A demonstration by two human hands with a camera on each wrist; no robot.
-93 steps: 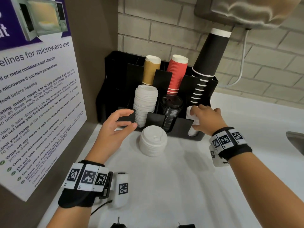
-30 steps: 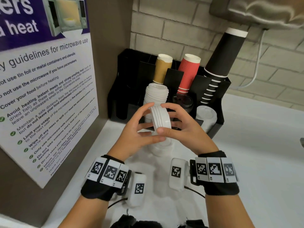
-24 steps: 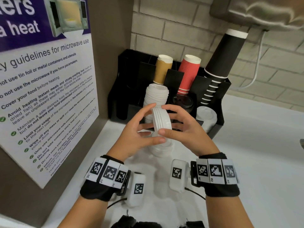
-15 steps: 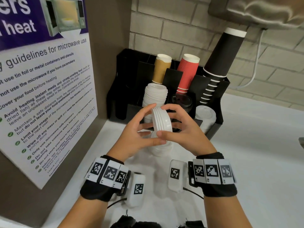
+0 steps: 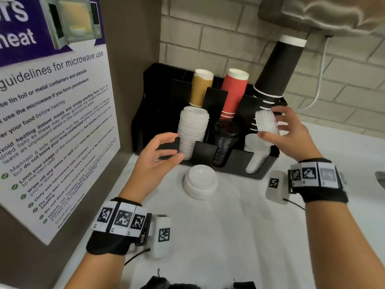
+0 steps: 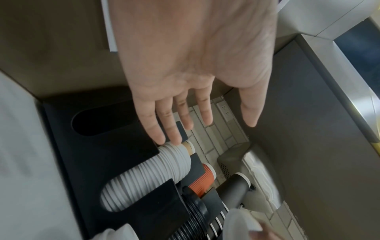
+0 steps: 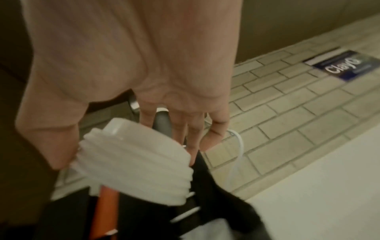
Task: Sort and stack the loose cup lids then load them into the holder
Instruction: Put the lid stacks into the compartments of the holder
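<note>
Right hand (image 5: 290, 134) gripping small stack of white lids (image 5: 265, 124), thumb below and fingers curled over the rims; left hand (image 5: 155, 161) holding nothing, fingers loosely spread.

Held stack tilted on edge, directly above the right front slot of the black holder (image 5: 235, 159); just under the grip, more white lids seated in that slot (image 5: 255, 155). Behind the grip, tall black cup stack (image 5: 277, 67). Left of the grip: black lids (image 5: 225, 140) in the middle slot, then a tall white lid column (image 5: 192, 132) in the next slot, near the left fingertips (image 6: 162, 136); contact there not resolvable. Below and left of the grip, a loose white lid stack (image 5: 200, 181) on the white counter (image 5: 229, 236), just in front of the holder. Red cups (image 5: 234, 92) and tan cups (image 5: 201, 88) in the back row.
</note>
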